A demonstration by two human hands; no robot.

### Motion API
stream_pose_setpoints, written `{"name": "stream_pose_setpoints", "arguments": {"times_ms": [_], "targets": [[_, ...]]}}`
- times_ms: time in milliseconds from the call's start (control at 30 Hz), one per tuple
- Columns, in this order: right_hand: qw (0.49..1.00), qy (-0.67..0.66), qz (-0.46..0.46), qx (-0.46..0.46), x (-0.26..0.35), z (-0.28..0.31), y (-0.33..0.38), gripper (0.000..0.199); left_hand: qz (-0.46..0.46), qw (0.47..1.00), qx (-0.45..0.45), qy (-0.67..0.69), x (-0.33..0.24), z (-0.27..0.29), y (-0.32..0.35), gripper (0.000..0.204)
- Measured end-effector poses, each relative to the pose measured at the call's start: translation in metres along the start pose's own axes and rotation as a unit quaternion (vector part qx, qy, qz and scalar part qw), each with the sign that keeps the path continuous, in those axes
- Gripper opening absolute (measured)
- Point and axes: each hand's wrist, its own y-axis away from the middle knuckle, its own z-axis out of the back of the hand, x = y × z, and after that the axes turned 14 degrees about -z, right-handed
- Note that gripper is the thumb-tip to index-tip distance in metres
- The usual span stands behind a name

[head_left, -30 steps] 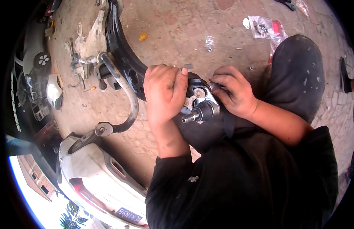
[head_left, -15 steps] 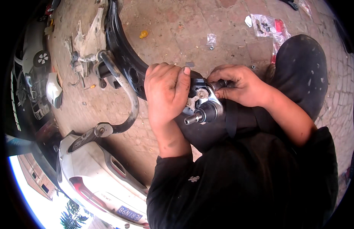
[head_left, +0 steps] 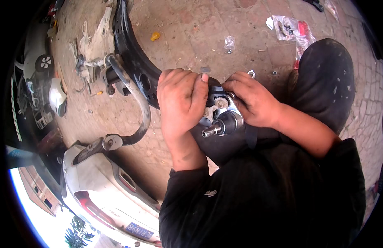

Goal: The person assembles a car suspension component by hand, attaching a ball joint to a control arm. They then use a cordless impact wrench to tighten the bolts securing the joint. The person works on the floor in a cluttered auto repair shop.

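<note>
A long black control arm (head_left: 135,58) runs from the far edge down to my lap. My left hand (head_left: 181,99) is wrapped over its near end, thumb up along the top. Fixed to that end by a metal plate with bolts is a ball joint (head_left: 224,124), its threaded stud pointing to the lower left. Just right of the plate, my right hand (head_left: 255,99) is closed, fingers curled against the plate's far edge. Whatever lies inside those fingers is hidden. Beyond its knuckles shows a small shiny nut-like piece (head_left: 251,74).
A grey stabilizer bar (head_left: 146,115) and rusty metal parts (head_left: 90,62) lie to the left. Clear plastic bags (head_left: 285,28) with small hardware, loose nuts (head_left: 274,72) and a yellow scrap (head_left: 155,36) are on the brick ground. A white car (head_left: 104,194) stands at the lower left.
My right hand has turned and its fingers have curled in, covering the dark cylindrical piece that showed between them. The nut-like piece has come into sight. My left hand keeps its hold.
</note>
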Motion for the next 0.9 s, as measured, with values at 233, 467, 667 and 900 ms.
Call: {"name": "stream_pose_setpoints", "arguments": {"times_ms": [233, 467, 667, 900], "targets": [[0.995, 0.088, -0.030, -0.031, 0.008, -0.002, -0.014, 0.013, 0.000, 1.000, -0.012, -0.006, 0.000, -0.001, 0.001, 0.020], [0.953, 0.123, -0.085, 0.262, 0.020, 0.024, -0.049, 0.021, -0.003, 1.000, -0.012, -0.005, 0.000, 0.001, 0.001, 0.020], [0.939, 0.050, -0.105, 0.323, 0.022, 0.029, -0.055, 0.024, -0.006, 1.000, -0.019, -0.001, 0.001, 0.003, 0.005, 0.020], [0.995, 0.062, -0.004, -0.075, 0.004, -0.014, -0.015, 0.019, -0.005, 1.000, -0.011, -0.006, 0.003, 0.001, 0.003, 0.022]]}}
